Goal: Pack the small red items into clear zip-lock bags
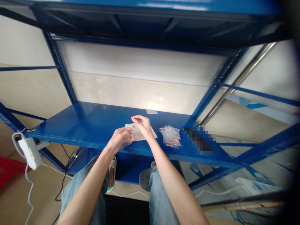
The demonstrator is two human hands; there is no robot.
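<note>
My left hand [120, 138] is closed at the near edge of the blue shelf, its fingers curled round a clear plastic bag [126, 144]. Just to its right, my right hand [143, 125] hovers with thumb and fingertips pinched together; anything between them is too small to name. Beneath both hands lies a white sheet [140, 136], with some tiny pieces near its upper left part. Right of the sheet is a pile of small clear zip bags [172, 137], with pink and gold bits showing inside.
Another small clear bag [152, 111] lies at the back of the blue shelf [98, 122]. A dark blurred-out object [199, 140] is at the right. An upper shelf [145, 28] overhangs the work surface. A white power strip [30, 152] hangs from the left post.
</note>
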